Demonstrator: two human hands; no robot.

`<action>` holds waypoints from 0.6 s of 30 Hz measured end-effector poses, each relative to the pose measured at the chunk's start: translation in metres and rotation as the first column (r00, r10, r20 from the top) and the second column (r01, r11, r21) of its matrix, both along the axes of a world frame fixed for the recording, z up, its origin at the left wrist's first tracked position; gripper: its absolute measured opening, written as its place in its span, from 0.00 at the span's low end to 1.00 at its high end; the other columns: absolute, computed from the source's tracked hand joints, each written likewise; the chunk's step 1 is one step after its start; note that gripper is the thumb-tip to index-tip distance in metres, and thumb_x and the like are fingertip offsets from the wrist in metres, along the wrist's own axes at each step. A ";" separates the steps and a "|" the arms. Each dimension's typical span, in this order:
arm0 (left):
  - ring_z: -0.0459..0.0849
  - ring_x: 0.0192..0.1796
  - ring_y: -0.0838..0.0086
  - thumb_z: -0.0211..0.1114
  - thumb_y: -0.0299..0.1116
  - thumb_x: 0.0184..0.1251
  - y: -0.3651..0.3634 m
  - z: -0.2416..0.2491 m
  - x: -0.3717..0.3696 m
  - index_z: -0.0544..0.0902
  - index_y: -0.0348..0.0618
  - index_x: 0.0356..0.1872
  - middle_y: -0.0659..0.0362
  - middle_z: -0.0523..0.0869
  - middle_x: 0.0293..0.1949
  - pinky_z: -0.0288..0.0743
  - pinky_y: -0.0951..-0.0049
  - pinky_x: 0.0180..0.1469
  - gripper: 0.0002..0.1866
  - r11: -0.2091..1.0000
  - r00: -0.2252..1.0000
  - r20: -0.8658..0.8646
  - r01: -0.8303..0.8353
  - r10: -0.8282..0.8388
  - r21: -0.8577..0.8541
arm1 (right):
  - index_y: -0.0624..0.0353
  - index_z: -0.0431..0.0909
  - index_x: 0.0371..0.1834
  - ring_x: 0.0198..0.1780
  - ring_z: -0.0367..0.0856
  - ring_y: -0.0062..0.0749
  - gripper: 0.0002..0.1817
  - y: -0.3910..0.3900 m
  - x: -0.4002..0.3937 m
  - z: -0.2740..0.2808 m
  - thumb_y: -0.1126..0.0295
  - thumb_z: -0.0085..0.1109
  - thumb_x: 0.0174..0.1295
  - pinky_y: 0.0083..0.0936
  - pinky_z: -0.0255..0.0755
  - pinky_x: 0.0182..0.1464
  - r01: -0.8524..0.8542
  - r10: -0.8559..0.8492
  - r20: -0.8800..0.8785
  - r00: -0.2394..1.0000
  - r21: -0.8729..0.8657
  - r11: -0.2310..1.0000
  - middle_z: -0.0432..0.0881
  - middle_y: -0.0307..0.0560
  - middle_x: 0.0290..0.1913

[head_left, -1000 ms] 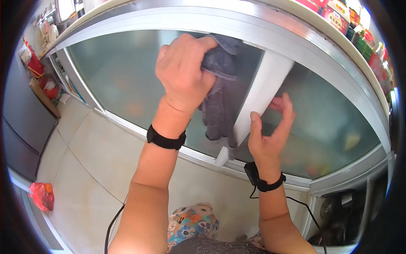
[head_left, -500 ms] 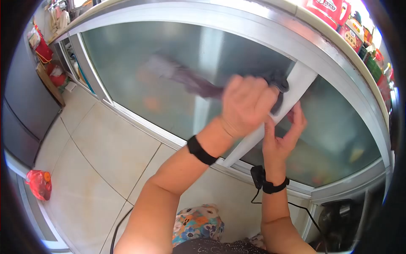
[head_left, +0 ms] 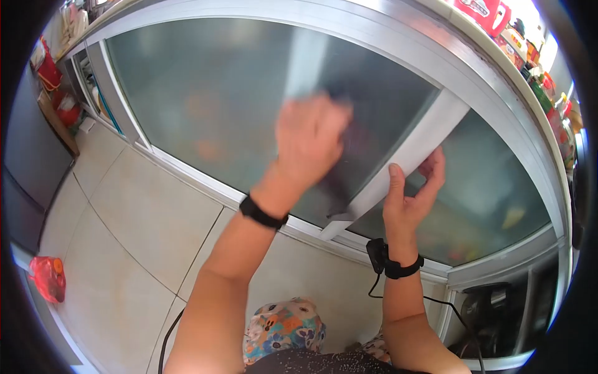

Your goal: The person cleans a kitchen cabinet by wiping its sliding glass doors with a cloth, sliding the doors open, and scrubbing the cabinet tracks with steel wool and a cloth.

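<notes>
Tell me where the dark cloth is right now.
In the head view, the dark cloth shows blurred near the middle, below the left hand, against the frosted glass and just left of the pale door frame.

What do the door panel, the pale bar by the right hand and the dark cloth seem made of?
The door panel looks like frosted glass or plastic: shapes behind blur. The bar seems metal, perhaps painted, given its soft sheen. The cloth trails loosely like fabric; blur hides its weave.
</notes>
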State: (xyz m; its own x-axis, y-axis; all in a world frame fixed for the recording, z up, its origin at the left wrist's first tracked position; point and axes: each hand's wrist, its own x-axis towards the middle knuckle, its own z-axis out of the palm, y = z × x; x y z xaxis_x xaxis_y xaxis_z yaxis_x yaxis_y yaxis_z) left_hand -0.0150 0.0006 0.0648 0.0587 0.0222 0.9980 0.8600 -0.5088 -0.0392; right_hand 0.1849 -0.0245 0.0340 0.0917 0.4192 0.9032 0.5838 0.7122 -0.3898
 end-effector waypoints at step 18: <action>0.79 0.43 0.51 0.56 0.20 0.54 0.046 0.079 -0.069 0.78 0.33 0.42 0.45 0.80 0.40 0.74 0.61 0.50 0.13 0.948 0.736 0.673 -0.155 -0.078 0.279 | 0.68 0.61 0.71 0.54 0.70 0.38 0.37 0.000 0.002 0.000 0.70 0.66 0.61 0.34 0.65 0.58 -0.012 0.012 -0.004 1.000 0.014 1.000 0.71 0.56 0.57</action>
State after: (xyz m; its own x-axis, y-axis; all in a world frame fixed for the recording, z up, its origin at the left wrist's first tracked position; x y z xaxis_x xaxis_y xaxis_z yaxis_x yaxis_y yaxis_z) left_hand -0.0837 0.0465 0.1434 -0.6185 -0.2927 0.7293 0.7373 -0.5373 0.4096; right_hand 0.1869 -0.0241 0.0336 0.0904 0.4076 0.9087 0.5737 0.7245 -0.3821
